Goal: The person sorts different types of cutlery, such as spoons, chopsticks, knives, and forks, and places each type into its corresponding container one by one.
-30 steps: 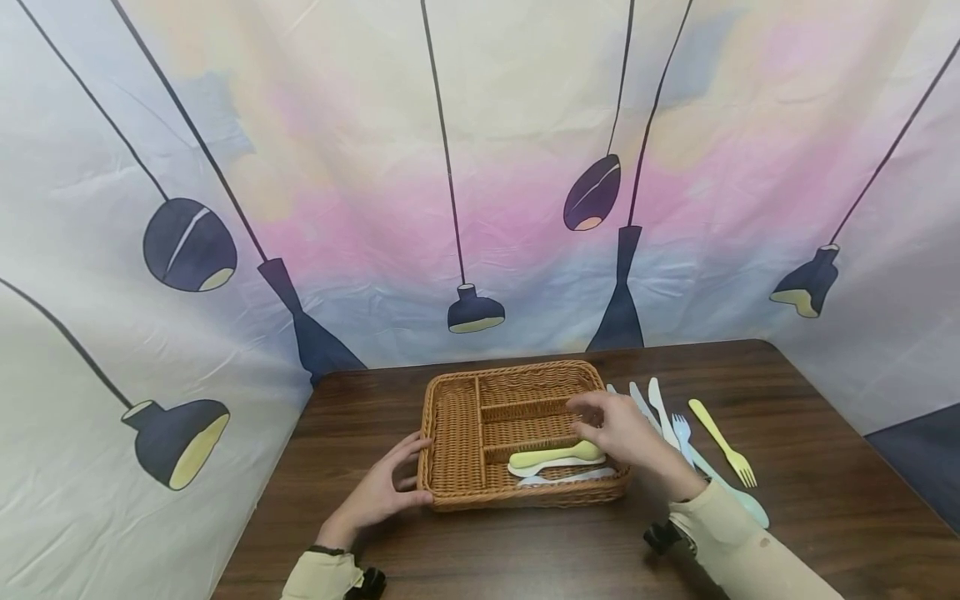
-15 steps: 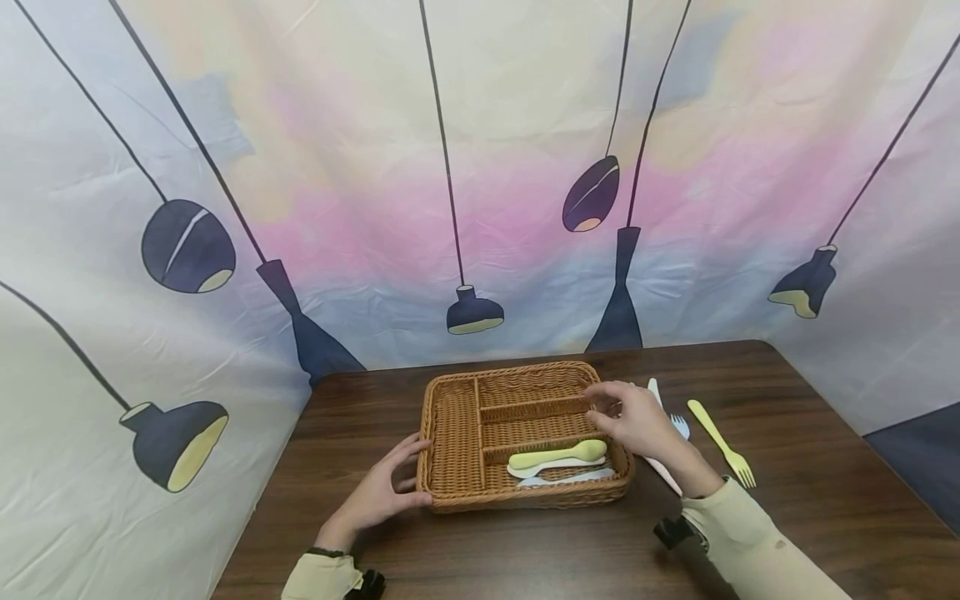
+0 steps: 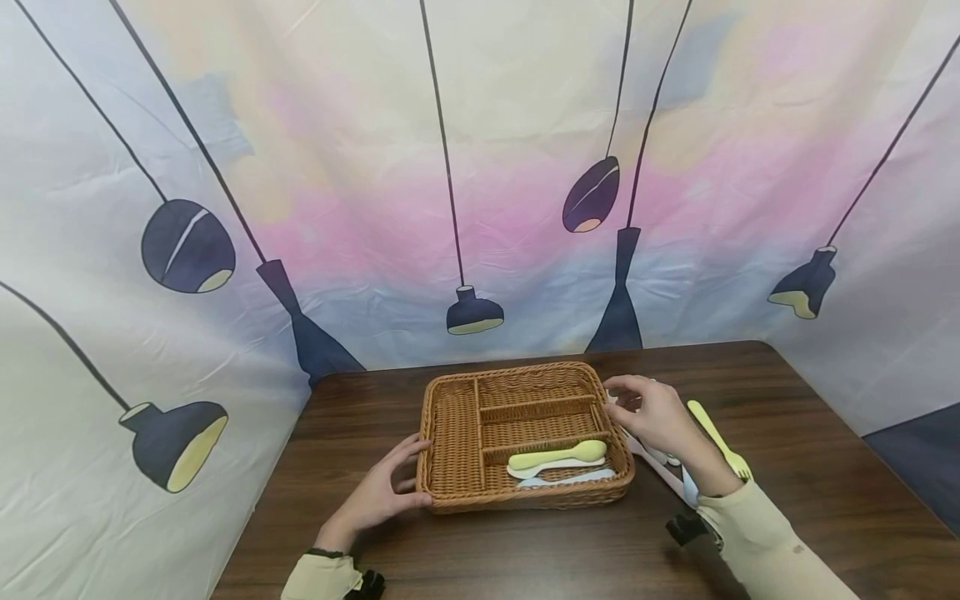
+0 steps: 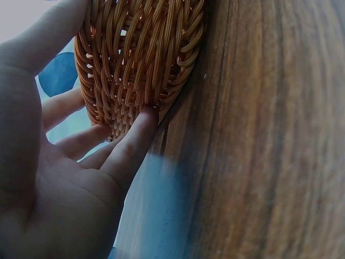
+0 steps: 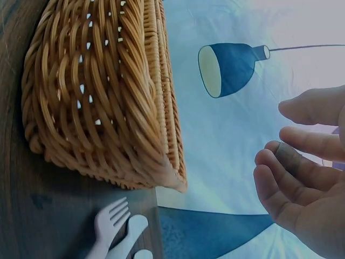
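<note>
My left hand [image 3: 382, 492] rests against the left end of a brown wicker basket [image 3: 450, 503], fingers spread along its side. In the left wrist view the fingertips touch the woven wall. Just past the basket's right rim, my right hand [image 3: 656, 417] hovers with loosely bent fingers and holds nothing. The front compartment contains a yellow spoon [image 3: 558, 454] on top of a white utensil [image 3: 519, 472], with pale blue cutlery [image 3: 577, 477] in front of them. A pale fork [image 5: 112, 221] lies on the table near the basket, seen in the right wrist view.
Dividers [image 3: 481, 433] split the basket into several compartments. Right of my right hand lies a yellow fork [image 3: 716, 437]. More pale cutlery [image 3: 663, 477] sits partly hidden under that arm. A fabric backdrop with printed lamps [image 3: 476, 310] hangs behind the dark wooden table [image 3: 360, 417].
My right hand has moved right, from over the basket's right side to beyond its rim, and now covers part of the loose cutlery. The left hand has stayed in place.
</note>
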The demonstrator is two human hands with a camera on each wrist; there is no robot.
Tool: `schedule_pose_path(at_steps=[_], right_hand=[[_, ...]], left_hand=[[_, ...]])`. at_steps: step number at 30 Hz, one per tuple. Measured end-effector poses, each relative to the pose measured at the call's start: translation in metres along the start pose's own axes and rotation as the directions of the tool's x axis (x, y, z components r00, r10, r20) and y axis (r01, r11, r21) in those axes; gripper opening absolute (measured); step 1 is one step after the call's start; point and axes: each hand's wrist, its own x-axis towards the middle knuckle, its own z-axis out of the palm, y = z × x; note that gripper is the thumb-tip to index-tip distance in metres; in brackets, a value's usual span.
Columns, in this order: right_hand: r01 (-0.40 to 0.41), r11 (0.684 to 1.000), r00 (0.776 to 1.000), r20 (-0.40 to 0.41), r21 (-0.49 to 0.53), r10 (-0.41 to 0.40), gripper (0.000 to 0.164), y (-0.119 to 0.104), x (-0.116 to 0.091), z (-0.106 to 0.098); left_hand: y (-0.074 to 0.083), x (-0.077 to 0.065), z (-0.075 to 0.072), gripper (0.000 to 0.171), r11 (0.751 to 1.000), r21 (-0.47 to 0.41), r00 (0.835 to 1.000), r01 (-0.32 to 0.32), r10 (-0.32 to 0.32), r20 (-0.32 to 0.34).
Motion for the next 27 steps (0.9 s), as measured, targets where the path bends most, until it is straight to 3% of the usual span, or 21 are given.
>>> schedule_pose_path(at_steps=[11,27], right_hand=[[-0.010,1.000,0.997,-0.077,-0.014,0.009,0.030,0.014,-0.004,-0.006],[-0.084,0.994,0.991,-0.108,-0.071,0.076,0.031,0.032,-0.013,-0.017]], left_hand=[[0.000,0.000,0.000,0.083,1.000,-0.008,1.000,0.000,0.000,0.000],[-0.001,0.001,-0.001,0.082,1.000,0.004,1.000,0.003,-0.003,0.006]])
